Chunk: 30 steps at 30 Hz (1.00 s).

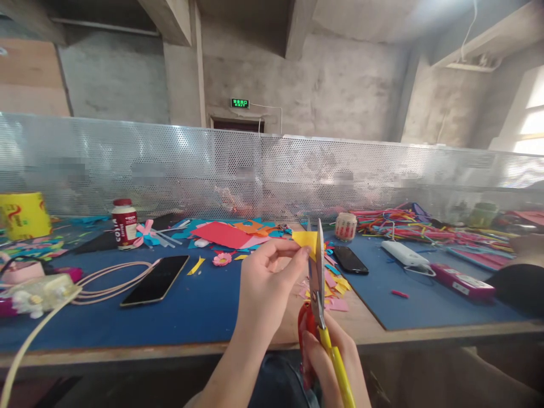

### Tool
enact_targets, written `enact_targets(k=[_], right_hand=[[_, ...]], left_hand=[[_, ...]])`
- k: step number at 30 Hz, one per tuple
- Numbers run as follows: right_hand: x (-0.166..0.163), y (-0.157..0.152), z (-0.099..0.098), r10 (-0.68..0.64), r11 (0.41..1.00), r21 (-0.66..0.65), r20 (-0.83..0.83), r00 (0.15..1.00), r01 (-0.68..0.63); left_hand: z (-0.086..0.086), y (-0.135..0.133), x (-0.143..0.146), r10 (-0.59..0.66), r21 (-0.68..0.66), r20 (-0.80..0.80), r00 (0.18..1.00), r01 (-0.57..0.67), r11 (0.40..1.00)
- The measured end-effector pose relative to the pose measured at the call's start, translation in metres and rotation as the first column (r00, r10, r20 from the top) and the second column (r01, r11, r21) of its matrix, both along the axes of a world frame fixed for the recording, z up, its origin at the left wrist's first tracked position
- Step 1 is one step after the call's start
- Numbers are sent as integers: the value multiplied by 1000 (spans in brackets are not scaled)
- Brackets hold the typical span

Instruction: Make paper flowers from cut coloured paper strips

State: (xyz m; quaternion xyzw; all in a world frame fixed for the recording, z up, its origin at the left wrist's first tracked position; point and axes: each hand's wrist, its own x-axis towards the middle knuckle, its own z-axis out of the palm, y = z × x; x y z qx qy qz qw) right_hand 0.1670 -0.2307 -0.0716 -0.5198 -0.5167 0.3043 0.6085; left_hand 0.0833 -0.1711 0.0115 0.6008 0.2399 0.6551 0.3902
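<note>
Between thumb and fingers, my left hand (pixel 270 283) pinches a small piece of yellow paper (pixel 302 238). My right hand (pixel 340 351) is wrapped round a pair of scissors (pixel 317 272) with one red and one yellow handle. The blades point upward, and the yellow paper's right edge lies at them. I cannot tell whether the blades touch the paper. Below and behind the scissors, yellow and pink paper scraps (pixel 338 286) are scattered on bare wood. A pink paper flower (pixel 221 259) lies left of my left hand, near a curved yellow strip (pixel 196 266).
Red paper (pixel 221 234) lies on other coloured sheets at the back. A black phone (pixel 156 280) is on the left blue mat, another phone (pixel 350 259) on the right one. A red-labelled bottle (pixel 124 224), a power bank (pixel 406 255) and a perforated metal screen (pixel 297 175) stand around; someone's arm (pixel 518 283) is at right.
</note>
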Motion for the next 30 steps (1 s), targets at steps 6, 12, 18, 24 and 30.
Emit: enact_targets(k=[6, 12, 18, 24, 30], right_hand=[[-1, 2, -4, -26, 1000, -3, 12, 1000, 26], [-2, 1, -4, -38, 999, -31, 2, 999, 38], [-2, 3, -5, -36, 998, -54, -14, 999, 35], [-4, 4, -7, -56, 997, -56, -46, 997, 53], [-6, 7, -10, -88, 995, -65, -98, 991, 82]], left_hand=[[1, 0, 0, -18, -6, -6, 1000, 18, 1000], [1, 1, 0, -18, -9, -11, 1000, 18, 1000], [2, 2, -1, -34, -33, -14, 999, 34, 999], [3, 2, 0, -27, -37, -31, 999, 26, 999], [3, 5, 3, -43, -59, -28, 999, 41, 997]])
